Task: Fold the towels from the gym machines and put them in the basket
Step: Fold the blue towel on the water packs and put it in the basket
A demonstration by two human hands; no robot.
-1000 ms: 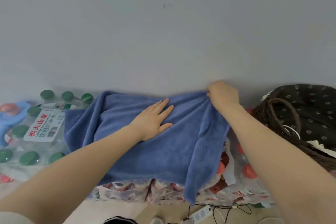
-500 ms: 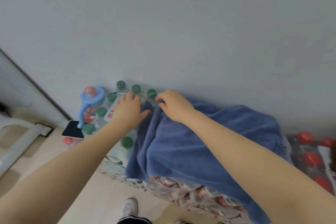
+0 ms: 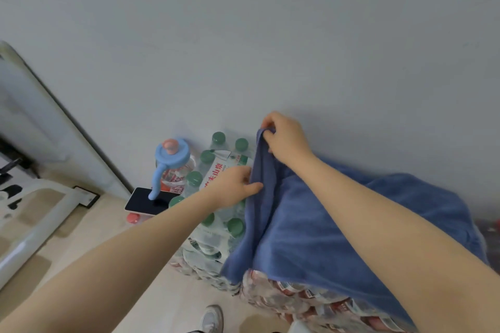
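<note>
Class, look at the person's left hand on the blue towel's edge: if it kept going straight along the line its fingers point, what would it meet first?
The left hand points rightward into the blue towel, which it already pinches at the folded edge, so more towel comes first; the right hand sits farther up, probably off that line.

- towel [image 3: 319, 230]: plain mid-blue, no print
- bottle caps [image 3: 234, 226]: green; pack label [image 3: 216, 173] white w/ red characters
- jug lid and handle [image 3: 171, 157]: light blue, pink knob on top
- phone [image 3: 147, 201]: black screen, white edge
- wrapped packs [image 3: 311, 303] under towel: red/white print
- wall [image 3: 270, 35]: pale grey
- floor [image 3: 162, 297]: light beige
- shoe [image 3: 212, 319]: grey-white
</note>
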